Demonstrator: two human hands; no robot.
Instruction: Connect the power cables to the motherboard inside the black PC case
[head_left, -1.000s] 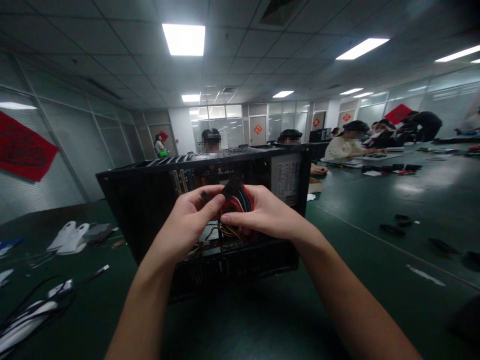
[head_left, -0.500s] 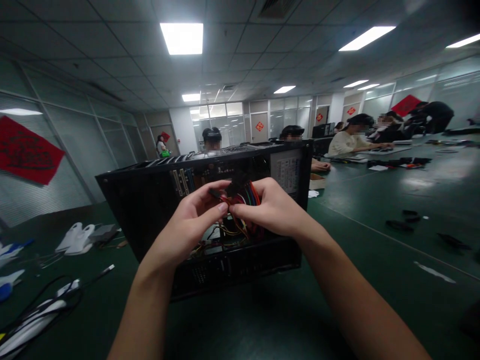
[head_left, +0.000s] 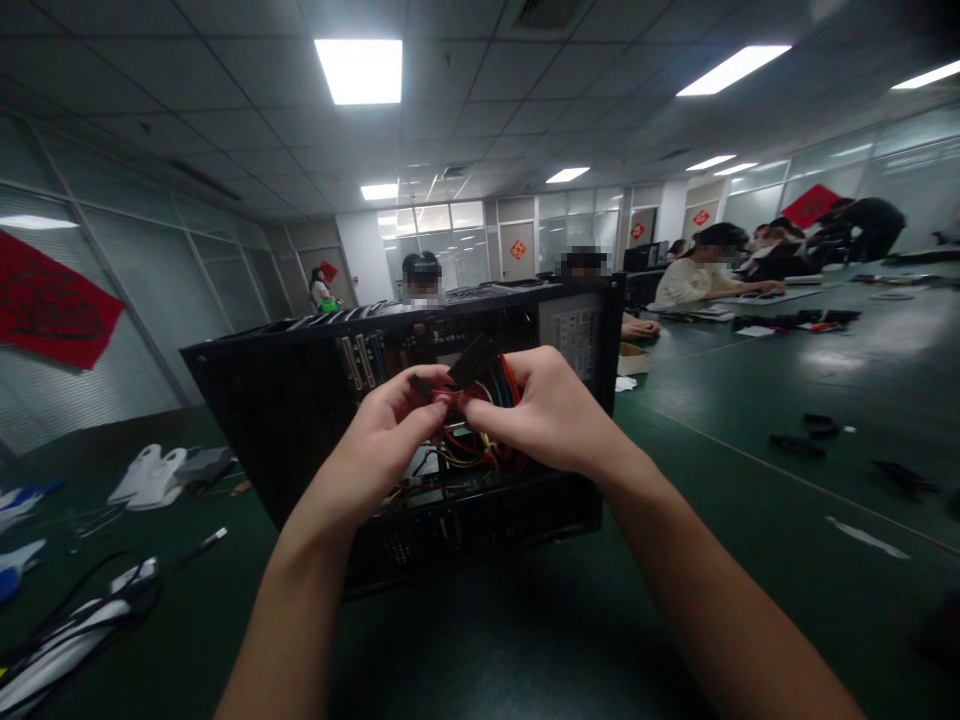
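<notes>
In front of me a black computer case stands on the table with its side open. My left hand pinches a small dark cable connector with thin wires. Close beside it, my right hand is closed round a bundle of coloured wires that ends in a wide black connector. More red and yellow wires hang inside the case below my hands. Card slots show at the upper left of the opening, and a labelled power supply at the upper right.
On the green table lie white gloves and cables at the left. Small black pieces and a white strip lie at the right. Co-workers sit across and along the table, behind the case.
The wide black connector has tilted up and shows more of its face. My left hand has drawn slightly left with the small connector. The view has shifted a little.
</notes>
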